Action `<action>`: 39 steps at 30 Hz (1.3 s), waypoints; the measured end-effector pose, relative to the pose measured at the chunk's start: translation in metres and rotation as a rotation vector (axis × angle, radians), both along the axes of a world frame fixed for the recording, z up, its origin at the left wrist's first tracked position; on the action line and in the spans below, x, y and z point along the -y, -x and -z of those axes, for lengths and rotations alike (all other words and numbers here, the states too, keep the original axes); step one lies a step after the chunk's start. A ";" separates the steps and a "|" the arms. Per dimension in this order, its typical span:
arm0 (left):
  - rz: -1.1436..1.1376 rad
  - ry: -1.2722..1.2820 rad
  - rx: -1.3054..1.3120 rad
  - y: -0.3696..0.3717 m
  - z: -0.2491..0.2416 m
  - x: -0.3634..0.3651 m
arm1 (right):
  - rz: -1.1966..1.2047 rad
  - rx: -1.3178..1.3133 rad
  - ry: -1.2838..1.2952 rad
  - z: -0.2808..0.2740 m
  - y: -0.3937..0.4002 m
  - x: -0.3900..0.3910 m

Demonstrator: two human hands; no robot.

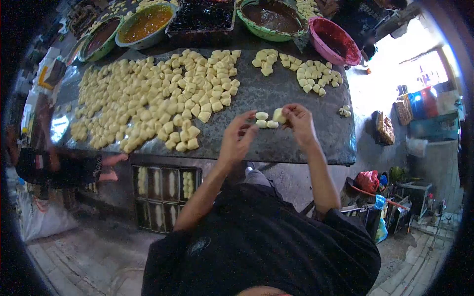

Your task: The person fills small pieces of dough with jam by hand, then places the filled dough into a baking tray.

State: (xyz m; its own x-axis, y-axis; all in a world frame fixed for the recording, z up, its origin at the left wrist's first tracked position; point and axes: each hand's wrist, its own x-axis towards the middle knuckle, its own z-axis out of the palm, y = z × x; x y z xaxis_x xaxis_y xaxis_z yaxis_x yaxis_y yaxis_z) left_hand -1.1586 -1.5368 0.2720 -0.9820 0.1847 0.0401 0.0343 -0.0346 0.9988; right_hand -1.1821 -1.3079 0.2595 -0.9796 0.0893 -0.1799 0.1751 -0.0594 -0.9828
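Observation:
Several small, smooth pale dough pieces [261, 124] sit in a tight group near the front edge of the dark metal table [276, 145]. Beside their left end is my left hand [239, 137], its fingers curved and apart, with nothing seen in it. My right hand [301, 124] pinches another dough piece [279, 116] at the right end of the group. A broad spread of cut dough lumps [163, 93] covers the table's left half. Smaller clusters of lumps [316, 75] lie at the back right.
Along the back stand a basin of orange filling [147, 24], a dark-filled tray [201, 32], a green basin [272, 35] and a pink basin [340, 59]. Below the table edge are baking pans [163, 224], some holding dough. A co-worker's arm [113, 160] reaches in at left.

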 end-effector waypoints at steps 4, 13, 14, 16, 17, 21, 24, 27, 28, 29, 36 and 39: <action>0.203 -0.036 0.172 0.006 0.006 -0.012 | -0.070 -0.051 0.500 -0.017 -0.048 0.046; -0.130 0.206 -0.891 0.004 -0.042 -0.034 | -0.092 -0.202 0.432 -0.041 -0.068 0.062; -0.074 0.252 -1.036 0.011 -0.048 -0.032 | -0.108 -0.295 0.317 -0.049 -0.067 0.062; 0.026 0.351 -1.328 0.024 -0.066 -0.034 | -0.153 -0.486 0.082 -0.068 -0.061 0.057; 0.091 0.325 -1.278 0.027 -0.079 -0.038 | -0.126 -0.403 0.281 -0.061 -0.066 0.053; 0.397 -0.021 -1.142 0.035 -0.110 -0.064 | -0.301 -0.338 0.775 -0.081 -0.072 0.026; 0.588 -0.163 -1.182 0.043 -0.115 -0.084 | -0.449 -0.352 0.999 -0.074 -0.066 0.009; 0.551 -0.159 -1.156 0.063 -0.107 -0.100 | -0.609 -0.410 1.143 -0.066 -0.043 -0.004; 0.532 -0.153 -1.133 0.071 -0.100 -0.106 | -0.645 -0.477 1.026 -0.066 -0.024 -0.015; 0.461 -0.181 -1.156 0.084 -0.082 -0.116 | -0.674 -0.547 0.908 -0.066 -0.005 -0.026; 0.081 -0.248 -0.226 0.112 -0.030 -0.115 | -0.033 -0.595 -0.400 -0.082 0.269 -0.098; 0.031 -0.127 -0.128 0.097 -0.019 -0.107 | -0.240 -0.593 -0.844 -0.021 0.434 -0.120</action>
State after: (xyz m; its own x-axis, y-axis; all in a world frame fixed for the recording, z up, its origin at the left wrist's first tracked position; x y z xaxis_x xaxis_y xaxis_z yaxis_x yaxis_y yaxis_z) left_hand -1.2555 -1.4298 0.2913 -0.9613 0.2000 0.1897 0.1582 -0.1633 0.9738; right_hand -1.6163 -1.1878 0.2806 -0.8989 -0.2449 0.3632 -0.4296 0.6550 -0.6216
